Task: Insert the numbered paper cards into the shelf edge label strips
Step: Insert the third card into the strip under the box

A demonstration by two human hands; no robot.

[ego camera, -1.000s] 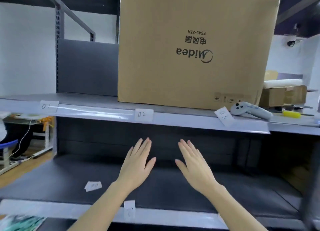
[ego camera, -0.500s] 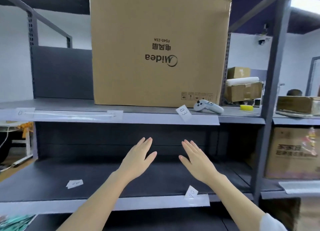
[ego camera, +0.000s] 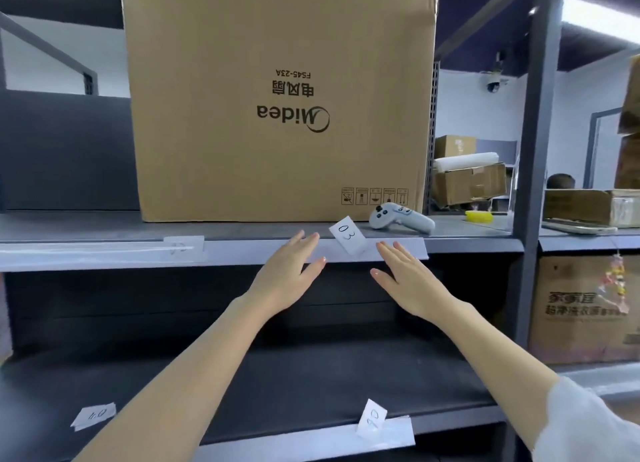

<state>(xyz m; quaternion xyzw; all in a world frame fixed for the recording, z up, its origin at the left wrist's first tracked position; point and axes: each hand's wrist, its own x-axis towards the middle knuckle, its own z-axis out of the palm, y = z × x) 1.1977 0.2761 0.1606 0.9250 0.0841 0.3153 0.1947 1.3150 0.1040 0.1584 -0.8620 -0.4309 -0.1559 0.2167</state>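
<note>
- A small white paper card [ego camera: 92, 415] with blurred digits, perhaps 04, lies loose on the dark lower shelf.
- The left hand [ego camera: 288, 274] reaches up flat-fingered, holding nothing.
- The crooked white card marked 03 [ego camera: 347, 234] sits tilted in the clear plastic label strip [ego camera: 242, 253]; straightening it looks next.
- The right hand [ego camera: 408, 281] is equally spread and empty.

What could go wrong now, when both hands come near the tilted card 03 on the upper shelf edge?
1. Card 03 sits crooked and half out of the label strip; a brush from the left hand or right hand may knock it loose.
2. The grey controller lies close behind the card and could be bumped.
</note>
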